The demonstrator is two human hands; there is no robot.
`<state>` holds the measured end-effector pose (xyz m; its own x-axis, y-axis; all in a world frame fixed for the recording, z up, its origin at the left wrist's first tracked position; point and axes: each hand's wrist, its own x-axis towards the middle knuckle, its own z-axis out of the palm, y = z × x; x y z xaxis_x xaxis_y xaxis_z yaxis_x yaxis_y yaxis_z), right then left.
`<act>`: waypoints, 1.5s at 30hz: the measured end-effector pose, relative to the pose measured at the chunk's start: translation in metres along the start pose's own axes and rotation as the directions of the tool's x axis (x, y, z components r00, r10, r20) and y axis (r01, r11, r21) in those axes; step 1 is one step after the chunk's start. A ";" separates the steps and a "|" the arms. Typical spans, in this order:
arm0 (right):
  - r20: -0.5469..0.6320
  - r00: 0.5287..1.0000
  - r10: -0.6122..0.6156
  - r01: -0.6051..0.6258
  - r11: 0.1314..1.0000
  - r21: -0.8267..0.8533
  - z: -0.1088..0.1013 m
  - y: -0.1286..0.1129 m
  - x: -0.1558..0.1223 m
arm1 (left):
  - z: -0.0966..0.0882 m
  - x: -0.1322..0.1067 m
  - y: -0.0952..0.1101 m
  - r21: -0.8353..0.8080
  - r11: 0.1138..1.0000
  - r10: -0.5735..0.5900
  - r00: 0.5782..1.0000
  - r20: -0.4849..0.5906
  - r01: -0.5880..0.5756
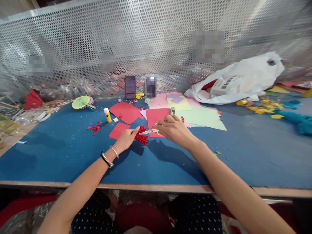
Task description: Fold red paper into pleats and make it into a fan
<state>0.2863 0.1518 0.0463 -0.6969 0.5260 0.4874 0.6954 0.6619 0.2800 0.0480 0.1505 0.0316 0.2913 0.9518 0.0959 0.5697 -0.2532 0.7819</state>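
Note:
My left hand (128,137) pinches a pleated red paper fan (143,139) near its narrow part, held a little above the blue table. Closed around the handles of a pair of scissors (147,132) is my right hand (174,129). The scissor blades point left and lie against the red fan's pleats; whether they are cutting into the paper is too small to tell. Beneath and behind the hands lie red paper sheets (126,112). A yellow glue stick (107,115) stands upright to the left, near a scatter of small red paper scraps (96,128).
Behind the work stand two phones (130,87) against a perforated metal screen (156,42). Pale green and other coloured sheets (207,117) spread to the right, below a white plastic bag (239,78). A green and yellow paper rosette (81,102) sits at left. Yellow scraps (263,105) lie far right.

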 end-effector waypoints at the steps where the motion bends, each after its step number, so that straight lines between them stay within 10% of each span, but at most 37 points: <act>1: 0.001 1.000 0.003 -0.003 1.000 0.001 0.000 0.000 0.000 | 0.000 0.000 0.000 -0.001 1.000 0.002 1.000 0.002 -0.002; 14: -0.026 0.988 0.154 -0.152 0.986 0.072 0.005 0.006 -0.003 | -0.002 0.002 0.000 -0.095 0.994 -0.065 0.996 -0.069 0.058; 23: 0.309 0.778 0.547 -0.620 0.748 0.237 0.051 0.006 -0.016 | 0.001 0.004 0.000 -0.453 0.887 -0.141 0.987 -0.072 0.094; 27: 0.246 0.735 0.632 -0.677 0.705 0.211 0.042 -0.006 -0.012 | 0.003 0.004 -0.002 -0.413 0.908 -0.095 0.995 -0.043 0.069; 35: 0.020 0.931 0.364 -0.279 0.675 0.683 0.027 -0.041 0.013 | 0.011 0.004 -0.004 -0.503 0.856 -0.111 0.993 0.043 0.118; 45: -0.220 0.952 0.212 -0.046 0.811 0.583 0.030 -0.070 0.014 | 0.015 0.000 0.000 -0.644 0.757 -0.076 0.994 0.081 0.111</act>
<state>0.2223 0.1285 0.0086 -0.4778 0.5237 0.7053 0.4936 0.8242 -0.2776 0.0597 0.1474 0.0220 0.3087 0.9511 -0.0143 -0.0319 0.0254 0.9992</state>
